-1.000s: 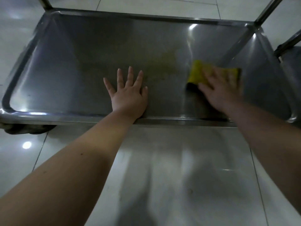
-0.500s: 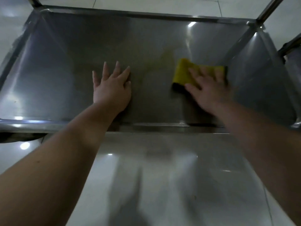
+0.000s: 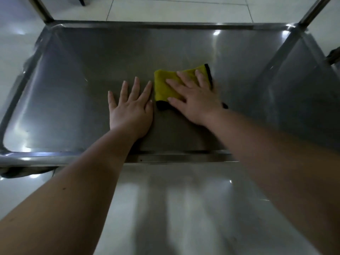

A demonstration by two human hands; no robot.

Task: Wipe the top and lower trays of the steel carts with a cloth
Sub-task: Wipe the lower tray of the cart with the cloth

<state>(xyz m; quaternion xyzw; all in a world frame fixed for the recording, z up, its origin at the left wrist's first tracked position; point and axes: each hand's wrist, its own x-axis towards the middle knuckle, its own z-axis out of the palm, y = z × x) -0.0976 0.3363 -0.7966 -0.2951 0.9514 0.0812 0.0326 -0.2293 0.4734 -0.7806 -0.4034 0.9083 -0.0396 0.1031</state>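
Observation:
A steel cart's lower tray (image 3: 73,89) fills the upper half of the head view, seen from above. A yellow cloth with a black edge (image 3: 163,85) lies flat near the tray's middle. My right hand (image 3: 193,100) presses on the cloth with straight, spread fingers and covers its right part. My left hand (image 3: 130,109) rests flat on the bare steel just left of the cloth, fingers spread, its thumb close to the cloth's edge.
The tray's raised front rim (image 3: 55,159) runs under both forearms. Upright cart posts stand at the back left (image 3: 42,10) and back right (image 3: 312,11). Glossy pale floor tiles (image 3: 184,208) lie in front and behind. A dark caster (image 3: 24,172) shows under the front left corner.
My right hand has slid the cloth leftward from the tray's right side to the middle, next to my left hand. The view has shifted, and my left hand still lies flat on the tray.

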